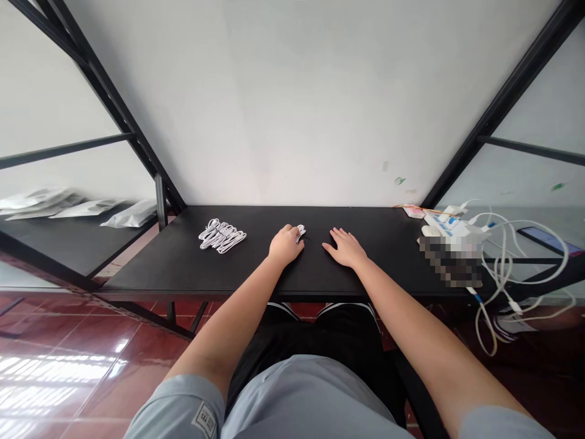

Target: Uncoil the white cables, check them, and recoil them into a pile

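Mid-way along the desk (192, 268), the left hand (286, 245) curls over a cable (301, 230), grip unclear; the right hand (346, 247) lies spread, fingers loose. Bundles (222, 235) sit desk-left; the sleeve label (204, 419) is illegible.

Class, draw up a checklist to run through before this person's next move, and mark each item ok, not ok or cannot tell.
1. Right hand free of objects: ok, palm down on the black table, nothing visible in it.
2. Left hand firmly gripping the small white cable bundle beside it: cannot tell, the fingers hide part of it.
3. Group of white cable bundles kept together: ok, on the table's left side, apart from both hands.
4. Loose white cables at the right end tidy: not ok, tangled and hanging past the edge.
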Motion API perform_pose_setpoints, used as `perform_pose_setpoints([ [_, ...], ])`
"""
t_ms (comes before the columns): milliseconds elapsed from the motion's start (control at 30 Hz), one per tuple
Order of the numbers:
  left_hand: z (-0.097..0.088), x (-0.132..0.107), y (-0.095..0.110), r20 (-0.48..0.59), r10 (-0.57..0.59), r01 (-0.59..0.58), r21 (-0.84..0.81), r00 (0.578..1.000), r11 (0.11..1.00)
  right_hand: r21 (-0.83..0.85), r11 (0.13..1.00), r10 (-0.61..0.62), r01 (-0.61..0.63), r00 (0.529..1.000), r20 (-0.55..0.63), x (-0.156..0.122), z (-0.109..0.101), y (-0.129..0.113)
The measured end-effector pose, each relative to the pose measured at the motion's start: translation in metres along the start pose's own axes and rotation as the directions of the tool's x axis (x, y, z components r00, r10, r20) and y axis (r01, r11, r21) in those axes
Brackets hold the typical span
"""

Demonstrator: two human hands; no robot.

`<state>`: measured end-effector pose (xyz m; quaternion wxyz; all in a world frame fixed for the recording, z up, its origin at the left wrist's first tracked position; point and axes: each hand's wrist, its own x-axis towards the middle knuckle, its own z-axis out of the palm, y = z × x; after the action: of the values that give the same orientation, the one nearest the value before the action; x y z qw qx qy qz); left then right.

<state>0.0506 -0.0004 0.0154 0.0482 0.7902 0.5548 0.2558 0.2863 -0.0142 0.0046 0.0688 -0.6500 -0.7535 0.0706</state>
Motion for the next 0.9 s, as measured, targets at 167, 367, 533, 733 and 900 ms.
perform_pose_setpoints([
  [167,0.005,-0.002,-0.002,-0.041,0.077,-0.081,-0.129,0.996,0.988,0.018,1.000,0.009,-0.009,1.000,0.000,0.001,-0.005,-0.002],
  [367,0.011,0.004,-0.007,-0.029,-0.075,0.065,-0.260,0.997,0.963,0.185,0.960,-0.190,0.210,0.975,-0.117,0.004,-0.014,-0.020],
  [533,0.011,0.011,-0.003,-0.002,-0.081,0.076,-0.299,0.997,0.951,0.233,0.920,-0.269,0.314,0.940,-0.209,0.017,-0.011,-0.039],
  [733,0.018,0.026,-0.006,0.033,-0.136,0.137,-0.437,0.990,0.889,0.294,0.902,-0.210,0.314,0.918,-0.337,0.029,0.003,-0.042],
  [900,0.031,0.037,-0.016,0.098,-0.206,0.219,-0.654,0.974,0.724,0.354,0.884,-0.125,0.307,0.882,-0.454,0.032,0.004,-0.034],
])
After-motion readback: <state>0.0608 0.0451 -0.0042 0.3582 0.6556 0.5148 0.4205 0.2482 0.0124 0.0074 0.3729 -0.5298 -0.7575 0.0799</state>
